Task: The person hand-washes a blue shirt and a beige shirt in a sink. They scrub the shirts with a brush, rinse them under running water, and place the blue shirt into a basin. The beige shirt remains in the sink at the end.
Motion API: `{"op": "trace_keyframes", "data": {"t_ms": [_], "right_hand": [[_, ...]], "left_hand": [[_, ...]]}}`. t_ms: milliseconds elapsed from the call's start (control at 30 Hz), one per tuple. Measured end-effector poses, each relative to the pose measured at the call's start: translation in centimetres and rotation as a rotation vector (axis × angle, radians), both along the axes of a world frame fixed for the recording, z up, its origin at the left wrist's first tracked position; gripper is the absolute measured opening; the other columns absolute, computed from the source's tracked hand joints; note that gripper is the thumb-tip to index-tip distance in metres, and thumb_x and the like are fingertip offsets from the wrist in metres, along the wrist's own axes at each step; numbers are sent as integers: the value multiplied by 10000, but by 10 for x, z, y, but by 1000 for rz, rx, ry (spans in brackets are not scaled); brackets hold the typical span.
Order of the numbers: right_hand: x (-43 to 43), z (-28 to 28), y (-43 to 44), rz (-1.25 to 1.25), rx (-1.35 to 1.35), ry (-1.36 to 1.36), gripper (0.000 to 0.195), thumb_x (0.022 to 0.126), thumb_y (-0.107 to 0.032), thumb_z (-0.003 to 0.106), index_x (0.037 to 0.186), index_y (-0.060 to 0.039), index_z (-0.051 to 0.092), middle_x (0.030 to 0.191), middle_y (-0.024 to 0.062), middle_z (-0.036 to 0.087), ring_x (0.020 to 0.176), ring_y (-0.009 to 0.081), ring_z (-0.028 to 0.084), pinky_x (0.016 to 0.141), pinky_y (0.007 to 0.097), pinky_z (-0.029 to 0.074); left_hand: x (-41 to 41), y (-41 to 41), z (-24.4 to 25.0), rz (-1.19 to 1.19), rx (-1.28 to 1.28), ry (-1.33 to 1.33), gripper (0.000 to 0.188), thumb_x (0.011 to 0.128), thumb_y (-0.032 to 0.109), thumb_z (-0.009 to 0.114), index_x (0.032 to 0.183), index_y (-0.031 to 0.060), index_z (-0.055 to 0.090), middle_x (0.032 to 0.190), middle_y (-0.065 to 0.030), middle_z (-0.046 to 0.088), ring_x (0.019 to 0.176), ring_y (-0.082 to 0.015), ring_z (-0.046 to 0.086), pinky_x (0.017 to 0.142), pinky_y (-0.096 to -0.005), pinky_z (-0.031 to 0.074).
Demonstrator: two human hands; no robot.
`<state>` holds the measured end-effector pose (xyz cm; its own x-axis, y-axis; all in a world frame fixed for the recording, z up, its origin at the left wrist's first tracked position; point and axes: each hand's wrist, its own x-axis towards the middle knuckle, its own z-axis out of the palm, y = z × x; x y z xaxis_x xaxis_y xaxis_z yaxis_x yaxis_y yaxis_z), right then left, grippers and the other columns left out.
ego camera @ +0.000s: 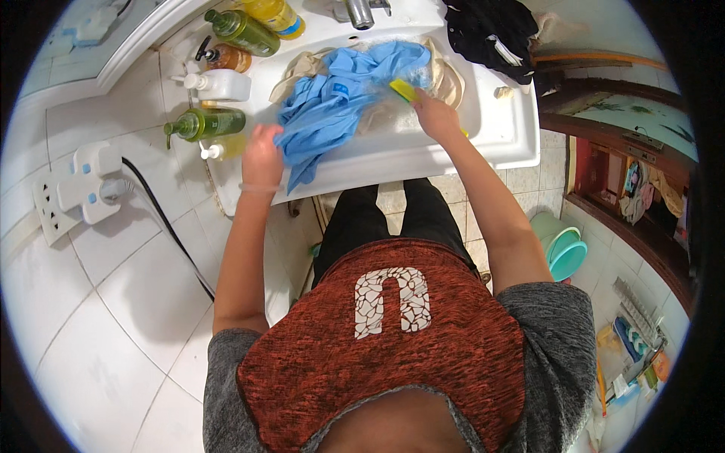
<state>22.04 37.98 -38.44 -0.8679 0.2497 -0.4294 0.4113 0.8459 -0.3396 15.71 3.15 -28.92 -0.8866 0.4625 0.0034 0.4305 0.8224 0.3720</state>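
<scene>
A light blue cloth garment (334,107) lies wet and bunched in a white washbasin (501,133), its lower end draped over the front rim. My left hand (262,156), slightly blurred, grips the garment's left edge at the basin's front left. In my right hand (436,116) is a yellow-green scrubbing brush (404,89), held over sudsy water just right of the blue garment; its bristles are hard to make out. Beige fabric (447,82) lies beneath and beside the blue garment, partly in the suds. Above the basin's back edge is a metal faucet (360,14).
Pump bottles, including a green one (207,123) and a white one (218,85), line the basin's left side. Black clothing (490,34) lies at the back right corner. A plugged-in adapter (93,181) with a black cord is on the left wall. Teal buckets (568,260) stand at right.
</scene>
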Motion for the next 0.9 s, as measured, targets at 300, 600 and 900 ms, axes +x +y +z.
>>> {"op": "trace_keyframes", "data": {"t_ms": [300,600,900], "right_hand": [[-4,25,-72,-79,-538,276,428,787,-302,716,1064,-4,581,908,239,655,865,393,643,753,425,508],[-5,-10,-87,-77,-612,79,382,761,-262,718,985,15,580,847,200,660,840,356,655,752,400,511],[17,25,-108,-3,-720,127,541,697,-184,816,1006,-15,405,810,135,607,756,289,617,705,369,482]], "left_hand": [[-53,70,12,167,896,-300,497,753,-32,700,1216,28,530,1128,-147,589,1004,-201,632,829,-325,518],[-15,-4,-90,145,-392,-568,671,717,444,743,1208,31,545,1105,-201,628,1032,-354,610,902,-441,479],[-16,45,-39,692,1230,-1007,243,860,50,609,1087,-21,560,1034,-109,637,925,-206,631,831,-363,535]]}}
